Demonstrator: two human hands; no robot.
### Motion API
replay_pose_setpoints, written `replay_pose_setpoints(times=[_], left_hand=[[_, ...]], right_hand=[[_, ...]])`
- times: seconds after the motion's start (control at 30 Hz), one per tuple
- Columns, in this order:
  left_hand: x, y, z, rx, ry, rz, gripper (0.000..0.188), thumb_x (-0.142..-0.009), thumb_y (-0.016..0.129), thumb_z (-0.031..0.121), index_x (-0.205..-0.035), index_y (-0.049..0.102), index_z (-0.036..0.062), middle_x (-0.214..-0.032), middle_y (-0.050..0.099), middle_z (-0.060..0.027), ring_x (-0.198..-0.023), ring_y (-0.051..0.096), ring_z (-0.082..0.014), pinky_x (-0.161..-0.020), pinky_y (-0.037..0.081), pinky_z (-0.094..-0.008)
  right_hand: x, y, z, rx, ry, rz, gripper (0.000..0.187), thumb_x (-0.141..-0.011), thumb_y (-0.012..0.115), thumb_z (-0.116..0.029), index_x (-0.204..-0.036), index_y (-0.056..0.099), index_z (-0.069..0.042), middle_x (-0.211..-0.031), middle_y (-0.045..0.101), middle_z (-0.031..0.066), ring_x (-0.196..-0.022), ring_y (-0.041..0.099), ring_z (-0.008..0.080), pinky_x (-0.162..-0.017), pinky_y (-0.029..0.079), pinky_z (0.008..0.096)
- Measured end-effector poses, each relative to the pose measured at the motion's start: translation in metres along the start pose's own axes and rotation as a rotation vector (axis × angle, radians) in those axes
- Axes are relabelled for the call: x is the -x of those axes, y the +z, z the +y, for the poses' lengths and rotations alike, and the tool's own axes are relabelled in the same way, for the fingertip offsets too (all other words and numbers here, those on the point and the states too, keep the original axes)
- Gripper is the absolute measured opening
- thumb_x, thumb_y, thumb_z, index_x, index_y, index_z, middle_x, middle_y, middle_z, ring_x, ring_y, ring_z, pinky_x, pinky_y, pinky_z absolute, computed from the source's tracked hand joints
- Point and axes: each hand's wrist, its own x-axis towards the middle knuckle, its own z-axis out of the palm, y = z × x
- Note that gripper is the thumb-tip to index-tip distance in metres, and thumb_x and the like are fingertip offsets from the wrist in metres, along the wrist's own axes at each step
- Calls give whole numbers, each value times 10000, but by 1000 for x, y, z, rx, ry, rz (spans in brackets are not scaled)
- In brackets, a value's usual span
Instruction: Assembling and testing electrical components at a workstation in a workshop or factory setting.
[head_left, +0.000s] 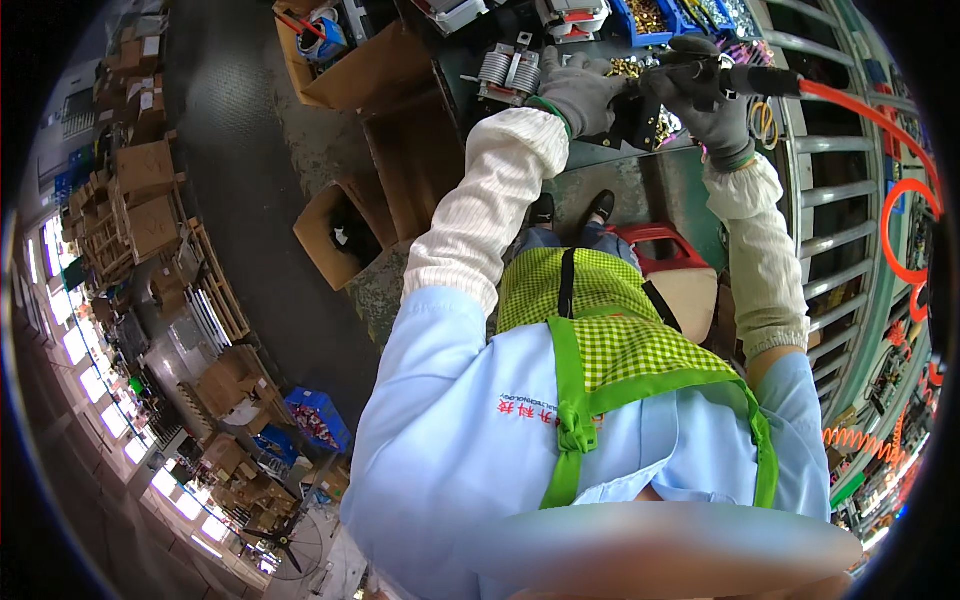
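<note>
My right hand, in a grey and black glove, is closed around a black air tool near the right end of the workbench. A red-orange hose runs from the tool's end toward the right. My left hand, in a grey glove, rests over the bench with its fingers spread, beside a silver coil-like metal part. A dark workpiece lies between my hands, partly covered; whether the left fingertips touch it is hidden. Small brass-coloured pieces lie just beyond.
Blue bins of small hardware stand at the back of the bench. Another metal unit sits left of them. Open cardboard boxes are at the left. A metal rail rack runs along the right. A red and beige stool is below.
</note>
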Motion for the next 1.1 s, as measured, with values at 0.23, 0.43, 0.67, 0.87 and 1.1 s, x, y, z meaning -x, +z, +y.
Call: replay_pose_setpoints(times=[0.23,0.43,0.67,0.87,1.1], left_hand=[[-1,-1,-1,7,31,-50,522,-834,641,394,-1330,506,301,-1384,480,-7,-1326,384,-233,-1085,166,-666],[3,28,-24,127,-152,298,658,-779,652,268,-1396,426,244,-1340,491,-112,-1232,453,-348,-1032,361,-511],[2,40,-26,199,-217,399,679,-751,594,147,-1401,401,180,-1298,499,-165,-1094,539,-414,-912,451,-510],[-10,32,-9,351,-250,349,596,-797,602,188,-1374,458,143,-1197,575,-207,-1132,533,-380,-958,429,-466],[4,28,-15,-17,-150,339,525,-765,613,245,-1270,562,112,-1210,602,-181,-1142,548,-349,-951,446,-463]], right_hand=[[12,8,-10,-93,90,-72,511,-824,674,10,-1277,440,29,-1071,638,123,-999,644,199,-874,531,317],[29,25,-27,-10,134,75,360,-745,784,-132,-1039,624,-2,-884,683,69,-812,675,160,-739,552,269],[21,38,-34,-236,245,95,343,-754,737,-130,-1063,622,-34,-886,672,70,-783,647,116,-726,520,243],[31,-2,-46,-821,664,-147,585,-757,735,-182,-1254,507,24,-1031,639,133,-879,619,166,-756,511,282],[91,-53,-92,-219,224,334,513,-716,793,-164,-1175,587,-64,-948,651,91,-850,646,193,-811,510,318]])
